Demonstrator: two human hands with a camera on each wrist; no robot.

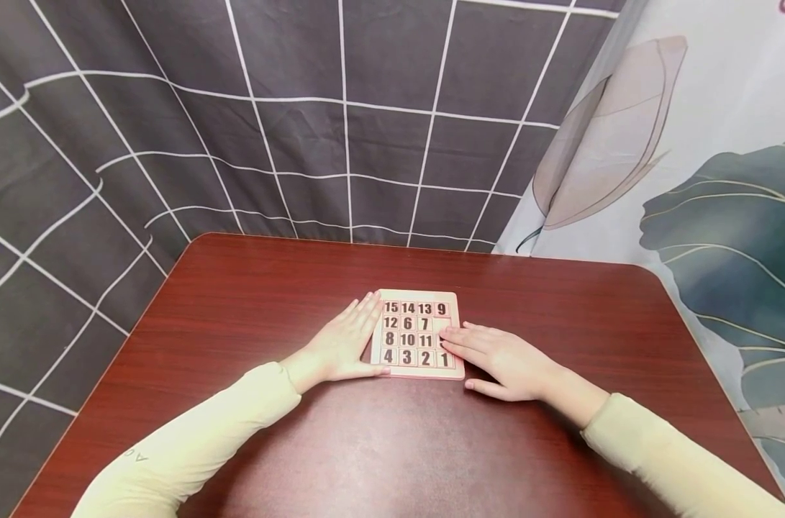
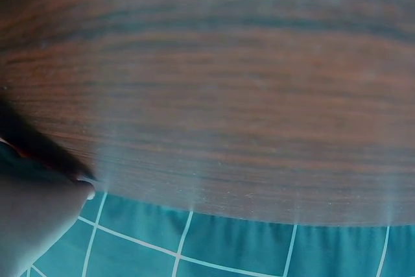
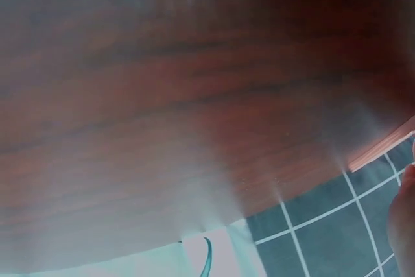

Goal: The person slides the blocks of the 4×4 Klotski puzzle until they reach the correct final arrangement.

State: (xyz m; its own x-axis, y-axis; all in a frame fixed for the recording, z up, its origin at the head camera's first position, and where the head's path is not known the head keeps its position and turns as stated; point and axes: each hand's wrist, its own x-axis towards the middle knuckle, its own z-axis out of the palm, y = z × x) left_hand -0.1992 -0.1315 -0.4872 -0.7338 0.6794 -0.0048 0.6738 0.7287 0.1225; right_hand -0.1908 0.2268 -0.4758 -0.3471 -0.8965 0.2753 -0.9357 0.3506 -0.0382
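My sleeves [image 1: 191, 435] slant inward over the tabletop [image 1: 353, 453]. My right hand [image 1: 511, 362], fingers extended, partly hides the right side of the puzzle [image 1: 408, 332] between my hands; my left hand [image 1: 342, 347] lays straight fingers along its left edge, thumb at the near-left corner. Both wrist views cut off most of my hands.

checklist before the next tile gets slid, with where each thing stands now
1. Number board lying flat on the table: ok.
2. Left hand against the board's left edge: ok, fingers along the side, thumb by the near corner.
3. Gap to slide into: ok, second row from the top, right end.
4. Right hand at the board: ok, fingertips over the right column, just below the gap.
5. Number under those fingertips: cannot tell, covered.
6. Tile numbers readable in the wrist views: not ok, neither shows them.
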